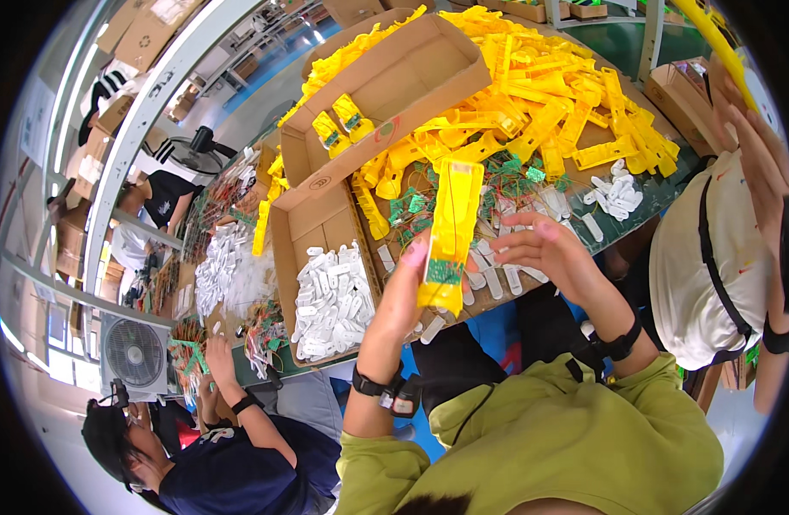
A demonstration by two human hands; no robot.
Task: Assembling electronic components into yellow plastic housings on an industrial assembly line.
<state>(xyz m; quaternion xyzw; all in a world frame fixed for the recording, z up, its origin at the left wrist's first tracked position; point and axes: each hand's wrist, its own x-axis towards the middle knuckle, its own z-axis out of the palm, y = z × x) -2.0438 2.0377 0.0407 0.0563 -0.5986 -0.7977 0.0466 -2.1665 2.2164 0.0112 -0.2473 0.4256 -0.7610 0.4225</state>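
Note:
My left hand [403, 287] grips a long yellow plastic housing [457, 210], held upright above the table's near edge. At its lower end sits a green circuit board [445, 272]. To the right of the housing, my right hand [550, 251] is raised with its fingers apart and nothing in it. Behind the hands lie wired green circuit boards [532, 175] in a loose heap. Small white plastic pieces [495, 281] lie on the table just beyond and below my fingers.
A big pile of yellow housings [540, 94] covers the far table. One cardboard box [429, 64] holds two yellow pieces with boards; another box [317, 223] is filled with white parts. A co-worker [231, 455] sits at left; another person [703, 257] is close at right.

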